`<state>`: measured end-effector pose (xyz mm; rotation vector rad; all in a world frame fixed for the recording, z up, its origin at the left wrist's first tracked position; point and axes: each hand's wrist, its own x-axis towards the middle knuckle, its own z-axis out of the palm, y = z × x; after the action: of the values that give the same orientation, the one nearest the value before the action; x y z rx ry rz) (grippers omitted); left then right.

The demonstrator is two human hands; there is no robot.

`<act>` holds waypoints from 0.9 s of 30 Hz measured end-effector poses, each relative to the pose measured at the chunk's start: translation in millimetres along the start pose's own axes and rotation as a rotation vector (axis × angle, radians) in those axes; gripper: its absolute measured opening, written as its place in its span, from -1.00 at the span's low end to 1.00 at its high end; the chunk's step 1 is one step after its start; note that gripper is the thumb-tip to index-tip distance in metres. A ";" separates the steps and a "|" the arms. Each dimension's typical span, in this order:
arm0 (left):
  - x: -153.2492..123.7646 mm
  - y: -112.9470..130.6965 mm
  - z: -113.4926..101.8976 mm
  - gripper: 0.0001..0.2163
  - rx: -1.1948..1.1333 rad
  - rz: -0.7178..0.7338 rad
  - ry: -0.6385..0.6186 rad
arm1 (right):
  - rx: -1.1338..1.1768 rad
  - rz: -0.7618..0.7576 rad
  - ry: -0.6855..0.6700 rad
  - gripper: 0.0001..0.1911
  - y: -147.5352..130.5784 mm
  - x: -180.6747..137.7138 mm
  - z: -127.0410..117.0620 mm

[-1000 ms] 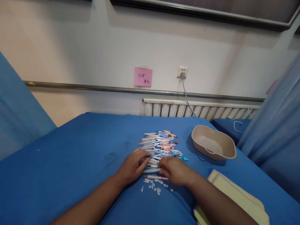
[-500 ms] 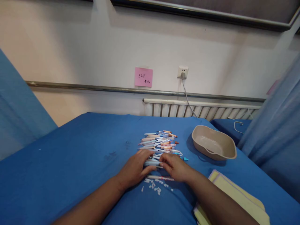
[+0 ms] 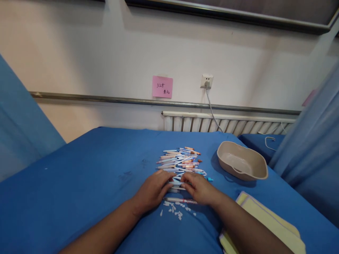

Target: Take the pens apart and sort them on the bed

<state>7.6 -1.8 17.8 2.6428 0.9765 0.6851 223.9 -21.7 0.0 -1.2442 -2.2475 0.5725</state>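
A heap of pens (image 3: pixel 180 161) with white, blue and orange barrels lies on the blue cloth-covered table (image 3: pixel 92 176). My left hand (image 3: pixel 153 189) and my right hand (image 3: pixel 199 187) meet at the near end of the heap, fingers curled and pinching a pale pen (image 3: pixel 175 183) between them. One single pen (image 3: pixel 180 200) lies crosswise just in front of my hands. Several small white pen tips (image 3: pixel 175 211) are scattered below it.
A beige oval basin (image 3: pixel 241 165) stands to the right of the heap. Folded yellow cloth (image 3: pixel 270 222) lies at the near right. A small blue cap (image 3: pixel 209 179) rests by the heap. Behind are a radiator (image 3: pixel 225 124), a wall socket with cable (image 3: pixel 206 82) and a pink note (image 3: pixel 162 86).
Both hands have slid a little forward into the near end of the heap and drawn closer together. The single pen in front of them now lies uncovered.
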 end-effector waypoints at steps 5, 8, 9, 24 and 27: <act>0.9 -14.2 5.2 -0.72 0.064 -0.153 0.075 | -0.044 0.019 -0.006 -0.93 2.6 -0.3 -3.3; 2.4 -16.2 4.3 -0.72 0.083 -0.186 0.082 | -0.090 0.027 -0.019 -0.93 6.1 -0.8 -6.3; 2.7 -16.0 4.1 -0.72 0.092 -0.188 0.088 | -0.104 0.040 -0.024 -0.93 7.5 -0.9 -7.2; 3.6 -16.4 1.0 -0.70 0.024 -0.284 0.160 | -0.090 0.072 -0.045 -0.91 5.2 -2.5 -8.1; 3.1 -4.9 2.6 -0.75 0.035 -0.145 -0.006 | -0.056 0.025 -0.035 -0.88 -1.1 -2.5 -4.0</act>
<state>8.3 3.7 14.9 2.5708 1.1749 0.6322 226.7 -23.9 3.3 -1.3010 -2.2940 0.5480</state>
